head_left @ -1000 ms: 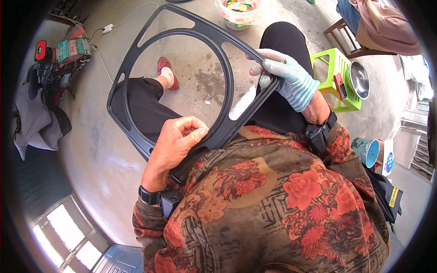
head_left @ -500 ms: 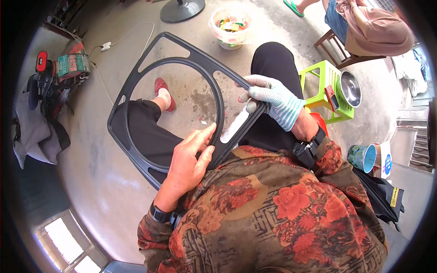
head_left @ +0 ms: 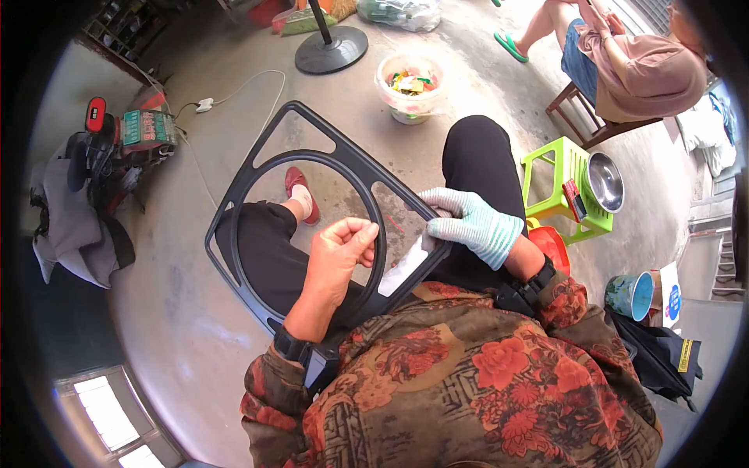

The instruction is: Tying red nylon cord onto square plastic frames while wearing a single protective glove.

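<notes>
A black plastic frame [head_left: 278, 157] with a large round opening rests tilted over my lap. My right hand [head_left: 472, 225], in a white and light-blue knit glove, grips the frame's right edge, thumb on top. Bare, my left hand [head_left: 341, 252] is closed in a pinch against the inner side of the ring, at its right. What lies between those fingertips, if anything, is too small to tell. Beside the gloved thumb, a whitish patch [head_left: 402, 269] shows in the slot between ring and outer edge.
Ahead stands a white bucket [head_left: 411, 109] with scraps in it, near a round black stand base [head_left: 331, 51]. To the right are a green stool [head_left: 555, 183] bearing a metal bowl [head_left: 605, 183], and a seated person [head_left: 636, 74]. An electric scooter [head_left: 97, 168] is at left.
My left hand's fingers went from stretched along the ring to curled in a pinch, slightly higher on it. My right hand keeps its grip. The whole view has shifted, showing more of the floor ahead.
</notes>
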Demonstrator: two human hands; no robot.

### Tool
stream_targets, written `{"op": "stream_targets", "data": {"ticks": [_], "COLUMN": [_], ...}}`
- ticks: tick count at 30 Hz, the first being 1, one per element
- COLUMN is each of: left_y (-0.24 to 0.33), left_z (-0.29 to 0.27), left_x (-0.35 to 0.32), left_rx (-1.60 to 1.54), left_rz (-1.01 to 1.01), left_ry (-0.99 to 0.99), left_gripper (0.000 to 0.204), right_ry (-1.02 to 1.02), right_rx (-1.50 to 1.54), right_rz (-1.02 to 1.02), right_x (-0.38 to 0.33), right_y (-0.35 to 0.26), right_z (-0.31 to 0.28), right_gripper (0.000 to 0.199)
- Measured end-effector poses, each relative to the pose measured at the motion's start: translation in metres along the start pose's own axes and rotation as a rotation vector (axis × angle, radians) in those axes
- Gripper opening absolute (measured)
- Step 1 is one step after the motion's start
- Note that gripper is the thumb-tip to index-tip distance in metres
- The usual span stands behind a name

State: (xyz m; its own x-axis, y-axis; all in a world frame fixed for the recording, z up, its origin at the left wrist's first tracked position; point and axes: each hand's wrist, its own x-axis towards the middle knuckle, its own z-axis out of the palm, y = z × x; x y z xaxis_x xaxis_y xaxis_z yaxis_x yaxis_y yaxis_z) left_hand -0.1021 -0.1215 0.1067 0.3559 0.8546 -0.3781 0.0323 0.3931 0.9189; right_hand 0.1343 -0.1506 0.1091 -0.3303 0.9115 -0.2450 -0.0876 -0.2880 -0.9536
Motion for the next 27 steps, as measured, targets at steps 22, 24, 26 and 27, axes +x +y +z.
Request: {"op": "stream_targets", "data": {"ticks": [22,24,26,27], "left_y": [0.019,0.021,0.019,0.017], "left_z": [-0.050,-0.042,-0.033,-0.028], "left_x": [0.062,0.059,0.057,0.055], "left_rx": [-0.459,-0.382,-0.305,-0.260], "left_rz": [0.115,0.103,0.097,0.115], "left_ry": [0.292,0.307,0.313,0.274], "left_gripper": [0.014,0.014,0.015,0.015], "right_ry": [0.005,0.002,0.001,-0.003], "right_rx": [-0.205,-0.294,-0.314,-0.273], "right_rz": [0.059,0.008,0.049,0.052], "right_x": [-0.006,-0.006,-0.006,-0.005], "right_y": [-0.011,-0.012,-0.012,-0.008], "right_z": [0.014,0.011,0.012,0.011], "right_gripper": [0.038,0.038,0.042,0.041]}}
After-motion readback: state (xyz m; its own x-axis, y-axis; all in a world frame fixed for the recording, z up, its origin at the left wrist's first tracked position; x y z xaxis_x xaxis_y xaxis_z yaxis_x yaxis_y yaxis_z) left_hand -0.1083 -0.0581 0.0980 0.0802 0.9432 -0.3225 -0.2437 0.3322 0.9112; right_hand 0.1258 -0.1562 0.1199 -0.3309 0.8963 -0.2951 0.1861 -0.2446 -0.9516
